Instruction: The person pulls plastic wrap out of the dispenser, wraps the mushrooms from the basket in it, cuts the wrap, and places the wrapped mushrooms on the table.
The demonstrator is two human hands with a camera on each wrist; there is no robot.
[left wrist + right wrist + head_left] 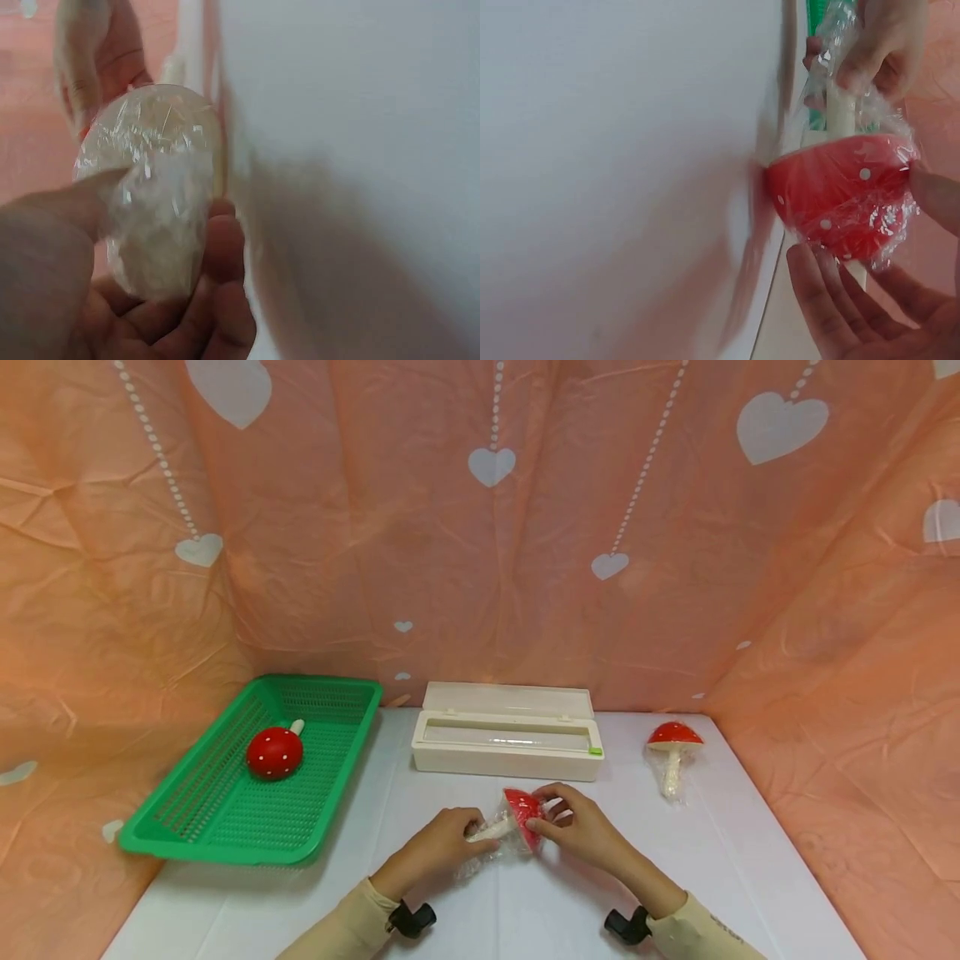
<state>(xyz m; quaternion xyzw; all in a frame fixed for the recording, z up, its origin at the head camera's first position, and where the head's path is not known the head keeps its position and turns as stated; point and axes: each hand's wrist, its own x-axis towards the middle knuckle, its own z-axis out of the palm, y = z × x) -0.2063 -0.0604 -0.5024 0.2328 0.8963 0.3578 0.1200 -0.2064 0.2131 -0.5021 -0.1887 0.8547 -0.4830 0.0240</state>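
At six o'clock: red-capped mushroom (520, 810) lying sideways, clear film (889, 221) round cap and stem, slack at stem end. Wrapping looks nearly done, tidying probably left. From there, second mushroom (672, 760) at two o'clock, apparently finished, in film; bare mushroom (275, 753) at nine in green basket (258, 814), seemingly not yet wrapped. Film box (510, 763) at twelve, lid up. Left hand (441, 841), forearm from seven, fingers curled, pinching stem through film; right hand (583, 831), forearm from four, thumb and part-spread fingers lightly holding cap.

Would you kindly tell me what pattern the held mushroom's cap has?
Red with white dots; the cap shows best in the right wrist view.
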